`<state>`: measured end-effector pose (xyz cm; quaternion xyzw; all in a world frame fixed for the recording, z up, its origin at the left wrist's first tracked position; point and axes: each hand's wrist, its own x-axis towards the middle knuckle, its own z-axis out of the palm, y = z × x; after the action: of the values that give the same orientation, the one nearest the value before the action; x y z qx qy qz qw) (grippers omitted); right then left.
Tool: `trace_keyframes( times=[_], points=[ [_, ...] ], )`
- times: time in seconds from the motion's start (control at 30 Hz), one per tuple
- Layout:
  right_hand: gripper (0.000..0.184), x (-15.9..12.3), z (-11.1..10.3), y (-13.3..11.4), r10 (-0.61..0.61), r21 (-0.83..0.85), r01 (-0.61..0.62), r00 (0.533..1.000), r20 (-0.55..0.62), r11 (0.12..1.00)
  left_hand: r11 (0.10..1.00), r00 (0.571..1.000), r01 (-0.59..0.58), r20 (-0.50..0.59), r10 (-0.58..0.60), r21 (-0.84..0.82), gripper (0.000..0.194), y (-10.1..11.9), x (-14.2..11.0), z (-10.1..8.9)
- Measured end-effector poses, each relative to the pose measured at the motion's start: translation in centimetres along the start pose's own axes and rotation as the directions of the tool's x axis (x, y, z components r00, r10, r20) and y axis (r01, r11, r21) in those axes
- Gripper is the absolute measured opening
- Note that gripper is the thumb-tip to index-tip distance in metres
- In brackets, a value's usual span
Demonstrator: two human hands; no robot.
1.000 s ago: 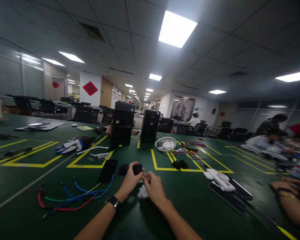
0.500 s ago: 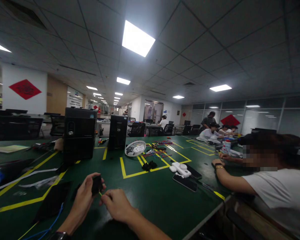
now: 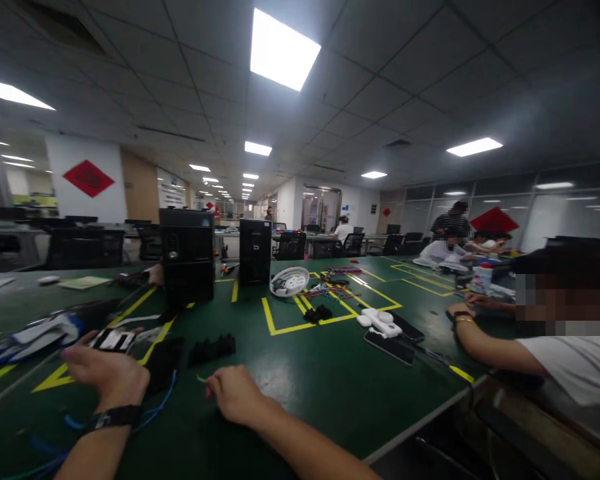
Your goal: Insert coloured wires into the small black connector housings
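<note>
My left hand is turned palm up at the left, its fingers around a small black block with a white face. Blur hides what kind of block it is. Over the table's front part, my right hand pinches a thin green wire, whose short end sticks out to the left. The two hands are well apart. A row of black blocks lies beyond them. Beside my left wrist are a flat black sheet-like item and a blue cable.
Two black computer towers stand farther back. Right of them are a white basket, loose wires and white devices beside phones. Gloves lie at the left. A co-worker sits close at the right.
My left hand has moved left with the block and turned palm up, showing its white face. My right hand stays low with the wire, now away from the block. The view has shifted left.
</note>
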<state>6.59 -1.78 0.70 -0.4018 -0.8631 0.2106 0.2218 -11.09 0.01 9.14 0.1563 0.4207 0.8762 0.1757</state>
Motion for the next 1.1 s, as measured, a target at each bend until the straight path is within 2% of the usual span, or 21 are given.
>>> trace_keyframes(
  times=[0.03, 0.07, 0.13, 0.2, 0.27, 0.33, 0.4, 0.47, 0.57, 0.6, 0.67, 0.7, 0.77, 0.83, 0.9, 0.97, 1.0, 1.1],
  points=[
    [0.029, 0.8, 0.3, -0.5, -0.058, 0.003, 0.058, 0.998, 0.037, 0.998, 0.998, 0.998, -0.047, -0.031, 0.046, -0.036, 0.044, 0.5, -0.3, 0.3],
    [0.027, 1.6, 0.3, -1.0, -0.118, 0.002, 0.118, 0.991, 0.070, 0.993, 0.994, 0.997, -0.076, 0.014, 0.078, -0.078, 0.041, 0.8, -0.9, 0.7],
    [0.025, 2.9, -0.3, -1.7, -0.176, -0.020, 0.178, 0.981, 0.077, 0.984, 0.996, 0.978, -0.029, 0.205, 0.046, -0.085, 0.039, 0.7, -2.2, 1.5],
    [0.037, 3.3, -1.5, -1.5, -0.142, -0.030, 0.141, 0.987, -0.076, 0.990, 0.998, 0.926, 0.060, 0.373, -0.065, 0.026, 0.037, -0.2, -3.2, 1.8],
    [0.057, 2.9, -3.2, -0.4, -0.115, 0.022, 0.127, 0.951, -0.288, 0.992, 0.972, 0.856, 0.114, 0.476, -0.202, 0.207, 0.036, -1.9, -4.0, 1.5],
    [0.076, 2.2, -4.7, 1.2, -0.168, 0.066, 0.207, 0.912, -0.373, 0.976, 0.928, 0.768, 0.127, 0.557, -0.315, 0.349, 0.037, -4.0, -4.9, 0.9],
    [0.082, 1.4, -5.9, 2.6, -0.266, 0.076, 0.303, 0.911, -0.317, 0.950, 0.905, 0.691, 0.125, 0.619, -0.373, 0.406, 0.038, -6.2, -6.1, 0.5],
    [0.075, 0.9, -6.7, 4.0, -0.327, 0.070, 0.350, 0.918, -0.223, 0.934, 0.901, 0.655, 0.121, 0.649, -0.388, 0.417, 0.039, -7.8, -7.3, 0.5],
    [0.059, 0.8, -7.4, 6.4, -0.269, 0.035, 0.283, 0.938, -0.217, 0.958, 0.881, 0.630, 0.117, 0.651, -0.423, 0.459, 0.042, -8.1, -7.3, 0.8],
    [0.056, 0.9, -7.6, 7.4, -0.221, 0.023, 0.233, 0.947, -0.235, 0.972, 0.871, 0.639, 0.068, 0.648, -0.413, 0.487, 0.044, -7.8, -6.7, 0.8],
    [0.055, 1.6, -7.8, 9.5, -0.127, -0.006, 0.129, 0.963, -0.238, 0.992, 0.815, 0.684, -0.170, 0.662, -0.307, 0.554, 0.044, -6.8, -4.7, 0.5],
    [0.056, 2.0, -7.8, 10.5, -0.099, -0.023, 0.096, 0.971, -0.219, 0.995, 0.740, 0.692, -0.334, 0.685, -0.228, 0.584, 0.042, -6.5, -3.6, 0.1],
    [0.060, 3.1, -7.5, 11.9, -0.086, -0.050, 0.079, 0.983, -0.160, 0.996, 0.506, 0.646, -0.614, 0.754, -0.119, 0.606, 0.039, -6.2, -1.6, -0.9],
    [0.064, 4.4, -6.7, 12.4, -0.110, -0.054, 0.105, 0.987, -0.118, 0.993, 0.287, 0.593, -0.744, 0.794, -0.133, 0.604, 0.038, -6.6, -0.2, -2.0],
    [0.067, 5.6, -5.7, 12.3, -0.135, -0.035, 0.132, 0.986, -0.093, 0.991, 0.166, 0.581, -0.778, 0.795, -0.178, 0.606, 0.039, -7.2, 0.3, -2.9],
    [0.070, 6.4, -4.8, 11.9, -0.160, -0.007, 0.160, 0.984, -0.079, 0.987, 0.124, 0.594, -0.775, 0.781, -0.195, 0.620, 0.039, -7.5, 0.2, -3.3],
    [0.071, 6.7, -4.4, 11.7, -0.175, 0.005, 0.175, 0.982, -0.071, 0.984, 0.136, 0.602, -0.766, 0.775, -0.191, 0.628, 0.039, -7.4, 0.2, -3.3],
    [0.072, 6.8, -3.8, 11.6, -0.195, -0.015, 0.194, 0.977, -0.087, 0.981, 0.281, 0.633, -0.716, 0.764, -0.124, 0.639, 0.036, -5.6, 0.3, -3.7]
  ],
)
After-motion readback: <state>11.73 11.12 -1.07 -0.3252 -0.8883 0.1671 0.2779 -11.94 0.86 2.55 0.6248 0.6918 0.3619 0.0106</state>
